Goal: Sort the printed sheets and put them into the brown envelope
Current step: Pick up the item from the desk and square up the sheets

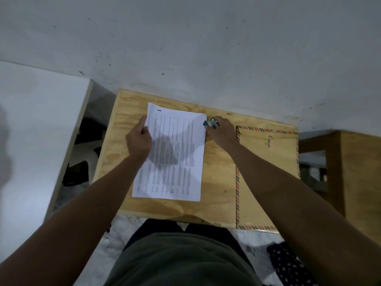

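Note:
A stack of white printed sheets (175, 157) lies on the plywood table (218, 182), slightly tilted. My left hand (139, 139) pinches the stack's left edge near its far corner. My right hand (221, 132) grips a small teal and silver stapler (210, 123) right at the stack's far right corner. The brown envelope (268, 178), with a red and blue striped border and a metal clasp, lies flat to the right of the sheets, partly under my right forearm.
A white wall rises just behind the table. A white board (41, 131) stands to the left, with dark items on the floor in the gap. A wooden stool or box (358, 172) stands to the right. A black polka-dot cloth (288, 265) lies near my legs.

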